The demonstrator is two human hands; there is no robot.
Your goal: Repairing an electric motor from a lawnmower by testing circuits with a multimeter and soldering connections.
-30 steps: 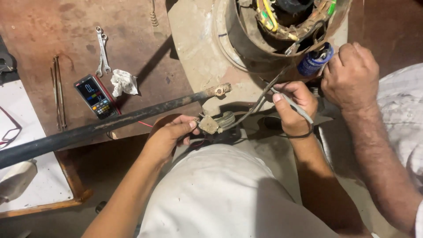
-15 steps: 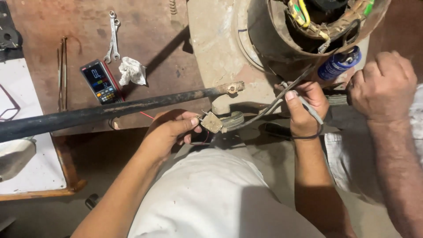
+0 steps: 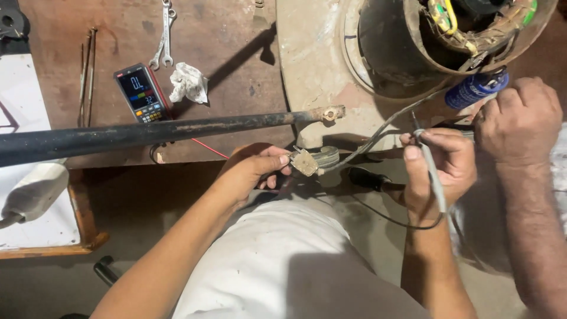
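Left hand [image 3: 254, 171] pinching small plug [image 3: 305, 162]; right hand [image 3: 440, 174] gripping grey probe lead [image 3: 434, 177]. Keep tip steady on contact, wires apart.

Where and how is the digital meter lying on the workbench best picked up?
Probably by its two long edges, near the middle of the digital meter, coming straight down from above. It lies flat, screen up, slightly tilted. A crumpled rag sits beside its right edge and a long black pipe runs just below its lower end.
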